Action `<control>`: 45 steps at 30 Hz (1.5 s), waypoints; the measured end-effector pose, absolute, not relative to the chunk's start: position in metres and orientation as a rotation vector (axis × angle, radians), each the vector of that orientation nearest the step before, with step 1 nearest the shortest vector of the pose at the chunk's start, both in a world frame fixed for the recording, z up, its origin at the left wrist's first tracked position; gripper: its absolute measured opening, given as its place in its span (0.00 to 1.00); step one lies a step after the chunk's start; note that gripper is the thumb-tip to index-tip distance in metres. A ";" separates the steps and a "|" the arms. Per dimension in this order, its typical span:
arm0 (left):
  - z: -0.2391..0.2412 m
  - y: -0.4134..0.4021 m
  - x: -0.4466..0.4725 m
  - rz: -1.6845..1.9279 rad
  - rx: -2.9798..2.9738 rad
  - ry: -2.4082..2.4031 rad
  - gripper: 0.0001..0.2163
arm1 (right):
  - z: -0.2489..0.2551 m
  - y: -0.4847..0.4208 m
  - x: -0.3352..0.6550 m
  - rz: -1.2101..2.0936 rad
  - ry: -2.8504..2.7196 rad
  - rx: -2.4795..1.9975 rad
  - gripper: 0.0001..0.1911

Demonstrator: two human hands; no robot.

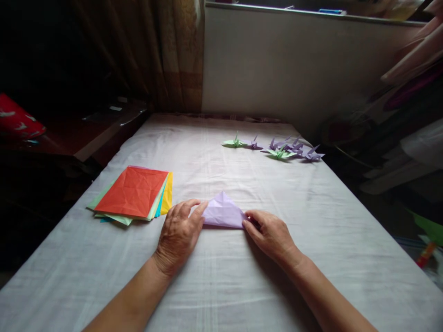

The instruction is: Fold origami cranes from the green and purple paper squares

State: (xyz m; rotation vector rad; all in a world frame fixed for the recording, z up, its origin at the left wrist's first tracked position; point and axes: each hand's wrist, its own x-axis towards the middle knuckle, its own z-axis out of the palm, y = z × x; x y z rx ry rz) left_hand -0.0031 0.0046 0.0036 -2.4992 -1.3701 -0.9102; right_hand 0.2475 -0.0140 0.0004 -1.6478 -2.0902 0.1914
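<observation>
Paper (223,212) in pale purple, folded into a triangle, lies on the bench (214,286) between the person's two hands, its peak pointing away and its long edge facing the person. The hands are apart from each other, one at each end of that edge. The right hand (270,233) has thumb and fingertips closed on the right corner. The left hand (182,230) covers the left corner, its thumb touching the paper; whether it pinches that corner or merely presses it down, I cannot tell.

Just beyond the left hand, to its left, sits a stack of coloured sheets (133,191). A creased orange-red sheet is on top, with green, blue and yellow edges poking out below it, not squarely lined up. Farther off, toward the far right of the bench, folded cranes stand in a loose cluster: a green crane (236,143) at the left end, a purple crane (255,145) next to it, then another green crane (279,153) in front of several more purple ones (313,156). A white cloth covers the bench. Behind it hangs a brownish curtain (173,55), beside a pale wall (277,64).
</observation>
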 end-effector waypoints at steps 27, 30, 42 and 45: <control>-0.004 -0.016 0.022 -0.419 -3.065 -1.159 0.28 | -0.007 -0.014 0.244 0.185 -2.048 -1.540 0.08; -0.004 -0.017 0.022 -0.411 -3.067 -1.163 0.28 | -0.007 -0.014 0.244 0.167 -2.052 -1.539 0.08; -0.003 -0.018 0.023 -0.412 -3.049 -1.185 0.28 | -0.010 -0.014 0.245 0.128 -2.089 -1.535 0.09; -0.003 -0.018 0.023 -0.408 -3.049 -1.182 0.28 | -0.010 -0.014 0.245 0.129 -2.091 -1.537 0.09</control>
